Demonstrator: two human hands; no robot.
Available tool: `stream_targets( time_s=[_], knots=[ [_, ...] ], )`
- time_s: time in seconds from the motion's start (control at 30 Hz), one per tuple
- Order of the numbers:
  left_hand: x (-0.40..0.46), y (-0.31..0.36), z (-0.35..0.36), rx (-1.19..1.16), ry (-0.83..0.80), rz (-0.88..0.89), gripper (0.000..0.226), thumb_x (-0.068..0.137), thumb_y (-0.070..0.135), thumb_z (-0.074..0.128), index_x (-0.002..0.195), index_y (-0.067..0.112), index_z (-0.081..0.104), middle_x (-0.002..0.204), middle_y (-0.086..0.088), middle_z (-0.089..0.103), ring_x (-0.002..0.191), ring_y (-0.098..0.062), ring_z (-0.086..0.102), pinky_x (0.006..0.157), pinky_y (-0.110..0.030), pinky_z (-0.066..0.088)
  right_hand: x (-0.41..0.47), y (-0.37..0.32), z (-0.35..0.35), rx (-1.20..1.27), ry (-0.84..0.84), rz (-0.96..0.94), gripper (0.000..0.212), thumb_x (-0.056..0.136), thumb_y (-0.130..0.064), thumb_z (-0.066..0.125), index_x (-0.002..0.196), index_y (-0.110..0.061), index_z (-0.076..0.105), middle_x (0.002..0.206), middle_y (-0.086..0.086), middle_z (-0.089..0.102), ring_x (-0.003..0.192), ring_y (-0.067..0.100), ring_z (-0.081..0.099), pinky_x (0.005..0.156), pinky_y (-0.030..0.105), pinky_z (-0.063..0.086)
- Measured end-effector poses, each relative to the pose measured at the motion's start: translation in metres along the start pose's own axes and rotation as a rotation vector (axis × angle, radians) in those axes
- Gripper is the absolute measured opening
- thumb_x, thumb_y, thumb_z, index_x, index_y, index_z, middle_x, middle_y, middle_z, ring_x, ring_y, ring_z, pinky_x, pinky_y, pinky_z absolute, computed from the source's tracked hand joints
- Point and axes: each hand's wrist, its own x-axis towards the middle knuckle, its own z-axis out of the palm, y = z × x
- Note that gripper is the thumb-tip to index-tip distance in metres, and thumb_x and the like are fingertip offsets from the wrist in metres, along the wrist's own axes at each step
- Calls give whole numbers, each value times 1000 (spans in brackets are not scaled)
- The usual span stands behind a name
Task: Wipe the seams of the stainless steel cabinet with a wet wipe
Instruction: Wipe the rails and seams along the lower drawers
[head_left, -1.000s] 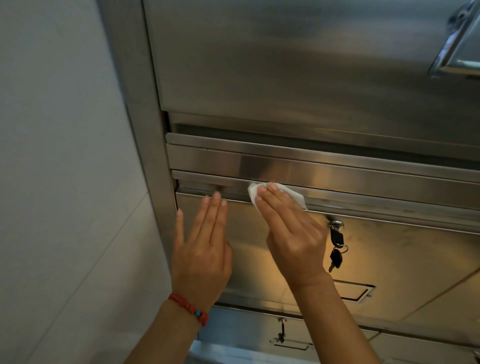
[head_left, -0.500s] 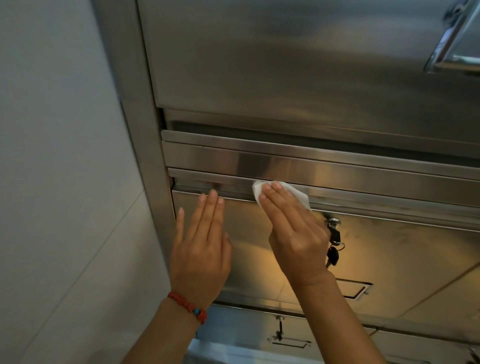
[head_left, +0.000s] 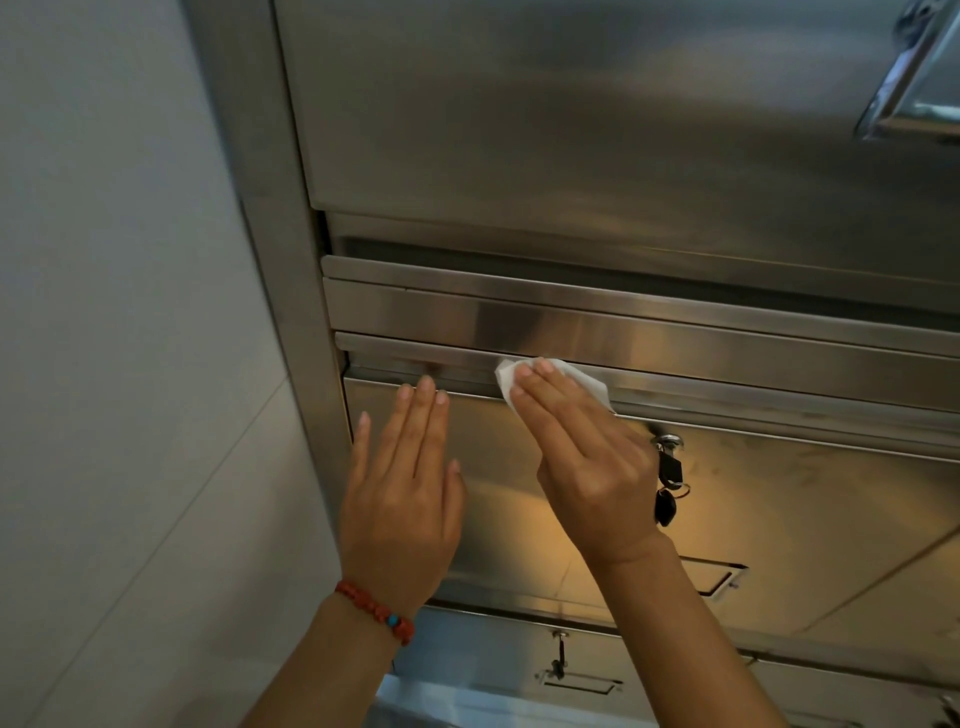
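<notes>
The stainless steel cabinet (head_left: 597, 156) is filling nearly the whole view, and everything else is best placed against its locked door panel (head_left: 779, 519), the wide sheet in the lower half. Left of that panel the cabinet's upright frame post (head_left: 291, 291) is running down beside a plain pale wall (head_left: 114, 312). Above the panel several horizontal steel rails (head_left: 675, 338) are stacking up, and the grooves between them are the seams the task is asking about.

The left hand (head_left: 400, 499) is lying open and flat on the panel's left part, fingers together and pointing up towards the seam, holding nothing; it is probably bracing the person and steadying the door while the other hand is rubbing. A red bead bracelet (head_left: 376, 613) is circling its wrist, below the panel's lower edge.

The right hand (head_left: 587, 457) is lying over the panel's upper middle, fingers extended and pressing the wet wipe (head_left: 582, 379) into the seam just above the panel's top edge. The wipe is sitting bunched under the fingertips, likely so that a folded edge is getting pushed into the groove.

Just right of that hand, a key with a dark fob (head_left: 667, 483) is hanging from the panel's lock. Lower on the panel a recessed pull handle (head_left: 722, 577) is showing.

No brand, label or legible writing is appearing anywhere.
</notes>
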Motion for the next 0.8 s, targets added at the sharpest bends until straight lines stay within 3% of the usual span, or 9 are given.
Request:
stream_targets(
  time_s=[0.3,0.53,0.8],
  knots=[
    [1,1,-1,-6,-6,-7,48,89,19,37,128,-5,51,135,-20,48,127,-36,43,99,-60,37,-5,5,-4,-43,1,3,17,90,-1,58,101,0,70,107,15,68,110,21,56,94,39,46],
    [1,2,-1,-5,-4,-8,48,88,19,37,127,-6,52,134,-21,49,125,-37,44,99,-61,37,-10,15,-14,-51,-31,-3,19,93,-1,55,100,0,72,107,15,68,104,25,65,87,38,54],
    [1,3,1,18,5,-2,48,88,19,37,128,-6,51,135,-20,48,126,-35,43,102,-58,35,-9,22,-14,-29,-60,-103,21,93,3,53,103,0,71,110,16,67,106,26,64,90,38,53]
  ],
)
